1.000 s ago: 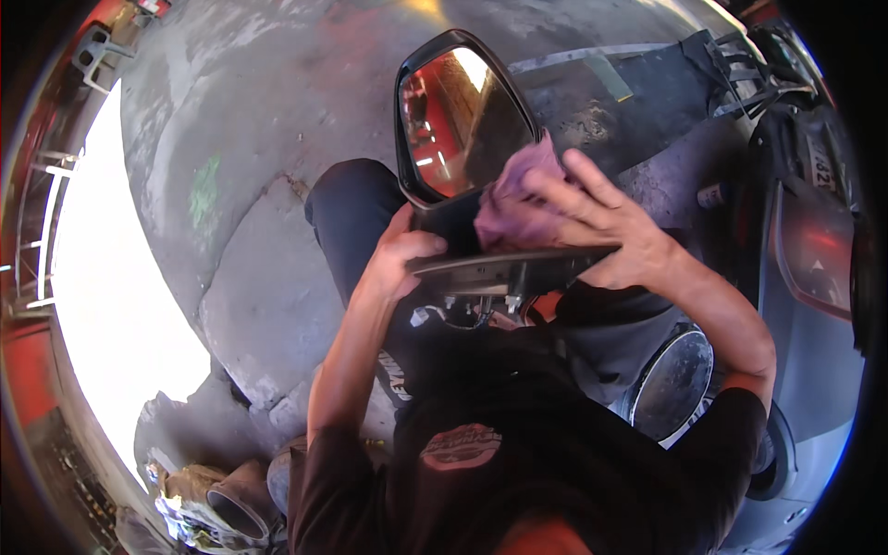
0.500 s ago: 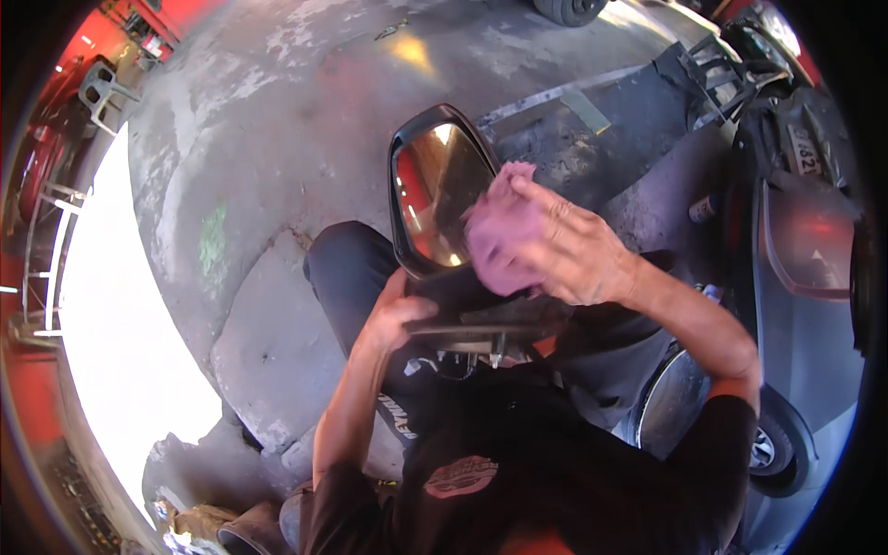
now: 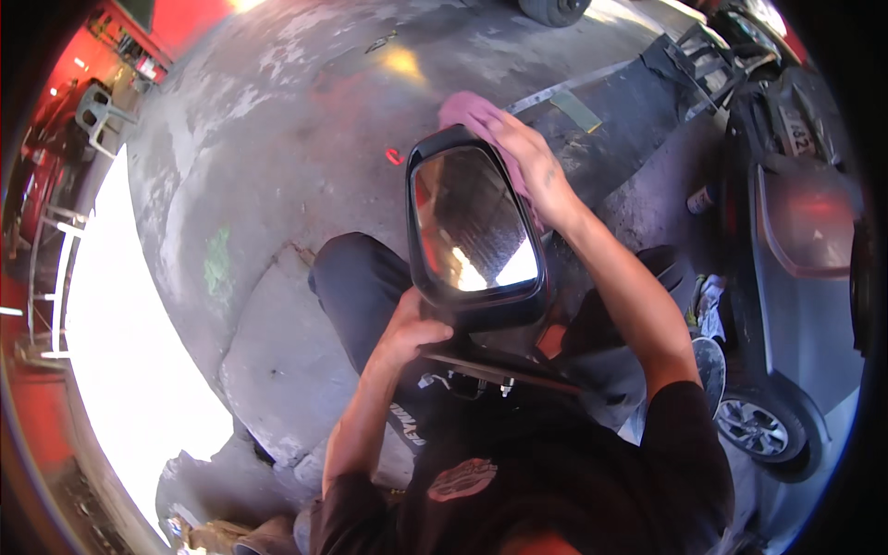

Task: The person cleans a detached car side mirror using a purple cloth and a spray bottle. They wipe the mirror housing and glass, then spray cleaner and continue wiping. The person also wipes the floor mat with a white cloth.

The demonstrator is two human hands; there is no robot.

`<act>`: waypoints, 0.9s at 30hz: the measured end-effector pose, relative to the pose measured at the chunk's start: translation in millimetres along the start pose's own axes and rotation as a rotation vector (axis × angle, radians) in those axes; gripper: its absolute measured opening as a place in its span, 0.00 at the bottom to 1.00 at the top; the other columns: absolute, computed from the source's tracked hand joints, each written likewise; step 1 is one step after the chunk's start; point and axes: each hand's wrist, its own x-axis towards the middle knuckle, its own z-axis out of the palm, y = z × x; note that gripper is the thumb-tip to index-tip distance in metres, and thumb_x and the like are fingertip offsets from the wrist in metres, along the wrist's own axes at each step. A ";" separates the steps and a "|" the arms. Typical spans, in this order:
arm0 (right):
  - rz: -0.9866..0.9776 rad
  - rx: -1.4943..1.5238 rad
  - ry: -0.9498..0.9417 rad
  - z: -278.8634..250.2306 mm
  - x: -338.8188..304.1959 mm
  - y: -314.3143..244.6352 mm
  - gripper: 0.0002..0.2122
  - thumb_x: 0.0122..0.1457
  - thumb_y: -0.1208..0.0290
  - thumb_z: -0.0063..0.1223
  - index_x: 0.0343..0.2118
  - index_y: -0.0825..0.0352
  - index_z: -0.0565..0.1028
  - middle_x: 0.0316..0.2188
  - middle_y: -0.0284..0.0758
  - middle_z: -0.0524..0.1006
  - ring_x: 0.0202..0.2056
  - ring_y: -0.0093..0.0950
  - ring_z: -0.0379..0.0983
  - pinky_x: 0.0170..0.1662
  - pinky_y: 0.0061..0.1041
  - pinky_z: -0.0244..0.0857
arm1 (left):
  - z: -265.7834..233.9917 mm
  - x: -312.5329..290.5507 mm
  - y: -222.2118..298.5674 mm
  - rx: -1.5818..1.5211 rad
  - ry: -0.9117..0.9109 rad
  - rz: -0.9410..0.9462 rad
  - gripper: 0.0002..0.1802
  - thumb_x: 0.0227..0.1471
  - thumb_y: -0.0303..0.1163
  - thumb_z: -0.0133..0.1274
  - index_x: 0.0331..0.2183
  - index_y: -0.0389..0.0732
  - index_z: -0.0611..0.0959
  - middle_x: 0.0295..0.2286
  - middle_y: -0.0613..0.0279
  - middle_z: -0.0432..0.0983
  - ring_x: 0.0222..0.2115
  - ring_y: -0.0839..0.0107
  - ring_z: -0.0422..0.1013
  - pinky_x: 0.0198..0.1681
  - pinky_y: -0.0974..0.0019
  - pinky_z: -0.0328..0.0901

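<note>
A car side mirror [image 3: 476, 217] with a black housing stands over my lap, its glass facing up toward me. My left hand [image 3: 413, 330] grips the base of the mirror, thumb across the lower edge of the housing. Against the far right edge of the housing, my right hand [image 3: 529, 162] presses a pink cloth [image 3: 467, 109]; the cloth bulges past the top of the mirror. At the near side of the base, a small metal bolt [image 3: 506, 388] and a white connector [image 3: 430, 381] on a wire show.
A grey car part with a red tail light [image 3: 805, 222] stands at the right, a wheel [image 3: 754, 430] below it. Beyond the mirror lies a dark flat panel [image 3: 629, 106] on the concrete floor. A grey plastic chair [image 3: 100, 116] is at the far left.
My right hand has moved the cloth from the front of the glass up to the housing's far outer edge. The mirror has shifted slightly right and turned, so its full glass shows.
</note>
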 end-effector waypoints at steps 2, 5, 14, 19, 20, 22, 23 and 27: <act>-0.044 -0.014 -0.029 -0.9 -23.3 -3.3 0.26 0.70 0.59 0.43 0.62 0.76 0.67 0.58 0.42 0.74 0.58 0.30 0.69 0.65 0.27 0.56 | -5.1 -3.3 -2.7 0.049 -0.003 0.011 0.39 0.35 0.29 0.60 0.54 0.28 0.74 0.45 0.56 0.77 0.47 0.67 0.71 0.53 0.68 0.63; 0.119 -0.226 -0.096 -21.1 -30.3 -23.8 0.23 0.69 0.62 0.46 0.61 0.73 0.70 0.50 0.40 0.78 0.48 0.28 0.74 0.55 0.27 0.65 | -6.2 -5.1 -2.6 0.140 -0.004 -0.082 0.38 0.36 0.27 0.60 0.54 0.28 0.73 0.43 0.57 0.77 0.46 0.69 0.71 0.53 0.68 0.63; -0.161 -0.953 -0.670 -28.7 47.8 -45.3 0.18 0.51 0.79 0.49 0.46 0.71 0.80 0.37 0.48 0.81 0.35 0.44 0.79 0.42 0.36 0.73 | 10.1 1.4 1.1 0.265 -0.103 -0.055 0.38 0.38 0.26 0.60 0.55 0.28 0.72 0.40 0.60 0.76 0.39 0.74 0.71 0.44 0.69 0.67; -0.270 -0.964 -0.883 -7.6 52.3 -38.4 0.20 0.52 0.83 0.46 0.48 0.66 0.80 0.34 0.44 0.80 0.35 0.42 0.79 0.41 0.35 0.73 | 4.5 2.3 -4.3 0.222 -0.165 -0.101 0.38 0.37 0.26 0.60 0.54 0.29 0.72 0.40 0.60 0.76 0.40 0.74 0.71 0.46 0.69 0.67; -0.398 -0.999 -0.924 -5.7 54.0 -36.5 0.20 0.53 0.83 0.45 0.48 0.65 0.80 0.34 0.43 0.80 0.36 0.41 0.79 0.41 0.34 0.72 | 3.1 2.4 -3.8 0.236 -0.182 -0.116 0.38 0.37 0.25 0.60 0.54 0.29 0.72 0.40 0.60 0.77 0.41 0.74 0.71 0.47 0.69 0.66; -0.173 -0.733 -0.849 -7.3 58.7 -32.3 0.21 0.55 0.83 0.45 0.51 0.63 0.80 0.34 0.41 0.80 0.36 0.35 0.79 0.41 0.31 0.72 | 1.6 2.8 -1.0 0.171 -0.156 -0.123 0.40 0.34 0.25 0.60 0.54 0.28 0.73 0.44 0.58 0.77 0.46 0.70 0.72 0.53 0.67 0.65; 0.005 -0.668 -0.786 -10.8 59.9 -29.8 0.20 0.57 0.81 0.46 0.51 0.64 0.80 0.36 0.38 0.81 0.37 0.30 0.77 0.42 0.28 0.71 | 1.3 2.9 1.0 0.155 -0.117 -0.136 0.41 0.33 0.25 0.59 0.54 0.28 0.73 0.46 0.57 0.78 0.48 0.69 0.73 0.56 0.66 0.64; 0.189 -0.249 -0.435 -30.6 49.3 -15.6 0.16 0.63 0.76 0.48 0.52 0.69 0.79 0.39 0.33 0.81 0.39 0.21 0.74 0.44 0.22 0.68 | 9.0 2.3 2.8 -0.012 -0.016 -0.066 0.49 0.30 0.26 0.62 0.59 0.29 0.68 0.45 0.58 0.78 0.47 0.67 0.74 0.55 0.65 0.65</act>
